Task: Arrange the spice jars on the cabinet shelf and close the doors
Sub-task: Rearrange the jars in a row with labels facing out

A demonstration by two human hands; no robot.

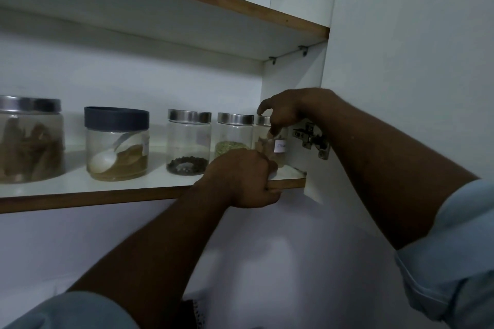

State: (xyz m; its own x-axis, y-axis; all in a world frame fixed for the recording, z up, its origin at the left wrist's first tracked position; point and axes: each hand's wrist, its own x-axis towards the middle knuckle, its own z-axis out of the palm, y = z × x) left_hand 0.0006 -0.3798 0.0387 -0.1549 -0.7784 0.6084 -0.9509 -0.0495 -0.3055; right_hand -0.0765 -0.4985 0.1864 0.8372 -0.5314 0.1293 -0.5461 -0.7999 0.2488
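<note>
Since the labelled jar (270,141) is smooth, breakable glass, the right hand (283,112) fingers (275,131) pinch it just under its lid, while the left hand (240,179) curls closed at its base, gripping the shelf (133,189) edge.

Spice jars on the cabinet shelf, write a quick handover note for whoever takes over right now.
Right hand: fingers on the rightmost jar, at the shelf's right end by the hinge.
Left hand: gripping the shelf's front edge.
Done: five jars stand in a row, including the dark-lidded jar and peppercorn jar.
Left: settle the last jar, close the doors.
</note>
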